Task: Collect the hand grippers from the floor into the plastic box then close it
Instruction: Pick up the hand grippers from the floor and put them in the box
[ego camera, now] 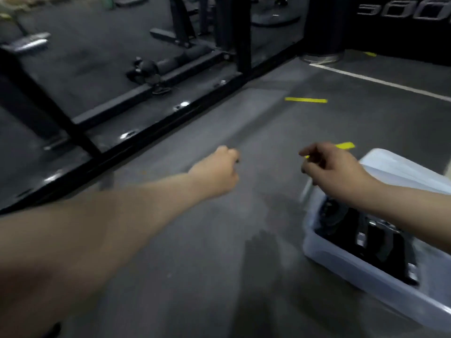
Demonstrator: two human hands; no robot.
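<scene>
A translucent plastic box (341,254) stands on the floor at the lower right, without its lid on. Inside lie several black hand grippers (380,247) with metal parts. The pale lid (402,172) rests at the box's far side. My right hand (334,167) hovers above the box's far left corner, fingers loosely curled and apart, nothing visible in it. My left hand (219,169) is stretched out over the bare floor to the left of the box, curled into a fist; blur hides whether anything small is inside.
A black steel rack frame (136,140) runs diagonally across the floor on the left, with a black roller (156,67) behind it. Yellow tape marks (306,100) and a white line (380,81) lie on the grey floor (219,252). A dark pillar (322,25) stands at the back.
</scene>
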